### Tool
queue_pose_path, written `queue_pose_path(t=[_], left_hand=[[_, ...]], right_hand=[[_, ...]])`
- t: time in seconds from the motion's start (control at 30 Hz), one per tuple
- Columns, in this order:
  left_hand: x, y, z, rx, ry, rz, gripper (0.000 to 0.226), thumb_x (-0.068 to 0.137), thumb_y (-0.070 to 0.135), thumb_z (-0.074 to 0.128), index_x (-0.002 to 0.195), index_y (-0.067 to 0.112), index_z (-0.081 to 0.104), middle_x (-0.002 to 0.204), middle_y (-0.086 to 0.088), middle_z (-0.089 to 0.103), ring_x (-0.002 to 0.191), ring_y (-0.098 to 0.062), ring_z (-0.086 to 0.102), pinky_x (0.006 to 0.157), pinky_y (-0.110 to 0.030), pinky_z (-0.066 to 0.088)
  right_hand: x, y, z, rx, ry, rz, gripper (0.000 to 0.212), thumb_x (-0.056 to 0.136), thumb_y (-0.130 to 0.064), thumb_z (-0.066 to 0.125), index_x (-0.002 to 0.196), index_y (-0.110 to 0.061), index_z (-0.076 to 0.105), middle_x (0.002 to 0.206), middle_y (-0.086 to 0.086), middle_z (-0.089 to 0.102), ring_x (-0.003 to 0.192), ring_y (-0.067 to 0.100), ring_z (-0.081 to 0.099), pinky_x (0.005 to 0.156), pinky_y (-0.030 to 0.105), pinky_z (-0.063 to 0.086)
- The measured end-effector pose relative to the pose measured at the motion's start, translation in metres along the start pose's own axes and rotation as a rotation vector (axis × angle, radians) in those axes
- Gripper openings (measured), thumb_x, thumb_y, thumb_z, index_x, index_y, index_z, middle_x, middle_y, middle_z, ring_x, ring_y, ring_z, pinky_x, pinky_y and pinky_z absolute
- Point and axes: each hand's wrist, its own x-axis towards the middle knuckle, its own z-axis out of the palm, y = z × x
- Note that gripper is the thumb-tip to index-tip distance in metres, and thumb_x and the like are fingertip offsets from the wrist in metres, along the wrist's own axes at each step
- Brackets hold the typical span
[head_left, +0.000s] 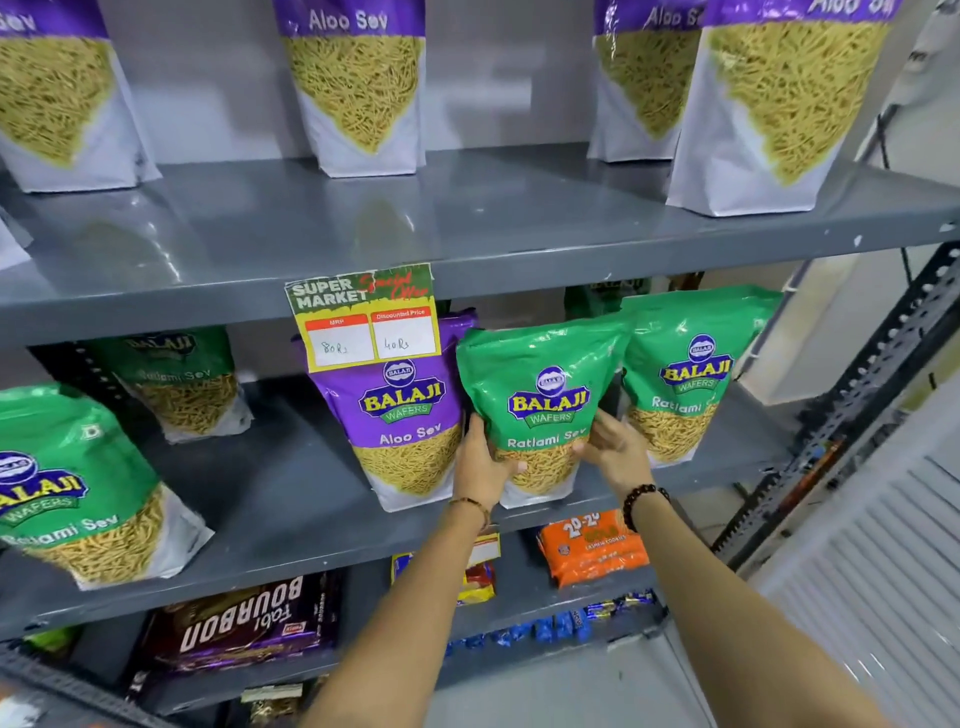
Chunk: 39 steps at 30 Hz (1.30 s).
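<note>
A green Balaji Ratlami Sev pouch (545, 395) stands upright on the middle grey shelf (291, 499), between a purple Aloo Sev pouch (405, 415) and another green Ratlami Sev pouch (685, 379). My left hand (480, 462) grips its lower left edge, thumb across the front. My right hand (615, 452) holds its lower right side, fingers spread against the pouch. Both forearms reach up from the bottom of the view.
Several purple Aloo Sev pouches (358, 88) stand on the top shelf. A price tag (366, 317) hangs from that shelf's edge. More green pouches (78, 499) sit at the left. Below lie Bourbon biscuits (244, 623) and an orange cookie pack (592, 551). A perforated rack post (872, 384) rises at the right.
</note>
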Motion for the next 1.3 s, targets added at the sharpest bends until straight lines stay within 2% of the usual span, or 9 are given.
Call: queue_pose_path(t=[0.27, 0.53, 0.63, 0.7, 0.8, 0.9, 1.07, 1.2, 1.3], left_hand=[[-0.019, -0.02, -0.014, -0.04, 0.009, -0.059, 0.08, 0.073, 0.003, 0.071, 0.14, 0.01, 0.028, 0.143, -0.014, 0.042, 0.132, -0.029, 0.041, 0.11, -0.044, 0.036], [-0.058, -0.063, -0.06, -0.127, 0.171, -0.213, 0.051, 0.075, 0.007, 0.071, 0.121, 0.003, 0.049, 0.126, -0.02, 0.056, 0.118, -0.032, 0.052, 0.104, -0.043, 0.043], [-0.056, -0.073, -0.085, -0.116, 0.256, -0.239, 0.034, 0.073, 0.005, 0.072, 0.1, 0.01, 0.052, 0.107, -0.013, 0.059, 0.109, -0.033, 0.057, 0.096, -0.043, 0.047], [-0.052, -0.073, -0.1, -0.111, 0.288, -0.245, 0.037, 0.073, 0.006, 0.072, 0.104, 0.012, 0.052, 0.103, -0.011, 0.057, 0.106, -0.032, 0.057, 0.09, -0.037, 0.047], [-0.041, -0.075, -0.116, -0.074, 0.315, -0.275, 0.063, 0.075, 0.009, 0.071, 0.13, 0.001, 0.04, 0.13, -0.019, 0.053, 0.118, -0.033, 0.052, 0.099, -0.04, 0.043], [-0.031, -0.077, -0.125, -0.077, 0.296, -0.286, 0.073, 0.076, 0.009, 0.07, 0.137, 0.003, 0.031, 0.142, -0.02, 0.043, 0.127, -0.033, 0.045, 0.106, -0.042, 0.039], [-0.015, -0.073, -0.129, -0.134, 0.246, -0.265, 0.081, 0.074, 0.003, 0.071, 0.141, 0.006, 0.026, 0.148, -0.018, 0.035, 0.134, -0.032, 0.038, 0.11, -0.045, 0.036], [-0.009, -0.073, -0.13, -0.167, 0.22, -0.217, 0.071, 0.07, 0.0, 0.073, 0.132, 0.006, 0.039, 0.135, -0.017, 0.051, 0.124, -0.031, 0.05, 0.103, -0.051, 0.044], [-0.013, -0.073, -0.135, -0.166, 0.248, -0.173, 0.057, 0.07, -0.001, 0.073, 0.121, 0.006, 0.048, 0.122, -0.018, 0.06, 0.112, -0.03, 0.057, 0.096, -0.046, 0.049]], right_hand=[[-0.021, 0.018, 0.022, 0.026, 0.234, 0.1, 0.061, 0.079, 0.006, 0.061, 0.136, 0.001, 0.037, 0.144, 0.018, 0.041, 0.134, 0.03, 0.039, 0.11, 0.046, 0.034], [-0.059, 0.038, 0.103, -0.091, 0.401, 0.166, 0.048, 0.082, -0.012, 0.061, 0.127, -0.001, 0.05, 0.132, 0.018, 0.056, 0.122, 0.034, 0.051, 0.097, 0.041, 0.042], [-0.065, 0.038, 0.134, -0.034, 0.361, 0.218, 0.047, 0.084, -0.011, 0.059, 0.128, -0.001, 0.048, 0.13, 0.019, 0.056, 0.118, 0.035, 0.052, 0.096, 0.04, 0.042], [-0.064, 0.036, 0.151, 0.001, 0.314, 0.229, 0.045, 0.084, -0.011, 0.06, 0.127, -0.001, 0.049, 0.128, 0.018, 0.057, 0.116, 0.032, 0.053, 0.097, 0.039, 0.041], [-0.049, 0.034, 0.17, 0.025, 0.2, 0.225, 0.052, 0.085, -0.009, 0.059, 0.133, -0.002, 0.043, 0.137, 0.014, 0.052, 0.124, 0.027, 0.049, 0.104, 0.034, 0.037], [-0.03, 0.029, 0.18, 0.02, 0.087, 0.226, 0.069, 0.083, -0.006, 0.061, 0.142, -0.007, 0.027, 0.147, 0.013, 0.039, 0.134, 0.027, 0.039, 0.109, 0.038, 0.034], [-0.002, 0.023, 0.178, 0.007, -0.055, 0.199, 0.088, 0.066, 0.009, 0.07, 0.141, -0.011, 0.027, 0.132, 0.011, 0.054, 0.119, 0.026, 0.052, 0.098, 0.038, 0.043], [0.002, 0.018, 0.177, 0.016, -0.116, 0.174, 0.082, 0.065, 0.015, 0.067, 0.135, -0.012, 0.035, 0.122, 0.012, 0.058, 0.105, 0.022, 0.055, 0.086, 0.033, 0.044], [0.0, 0.022, 0.182, 0.011, -0.141, 0.134, 0.083, 0.063, 0.013, 0.07, 0.135, -0.009, 0.038, 0.122, 0.013, 0.059, 0.108, 0.025, 0.056, 0.091, 0.041, 0.048]])
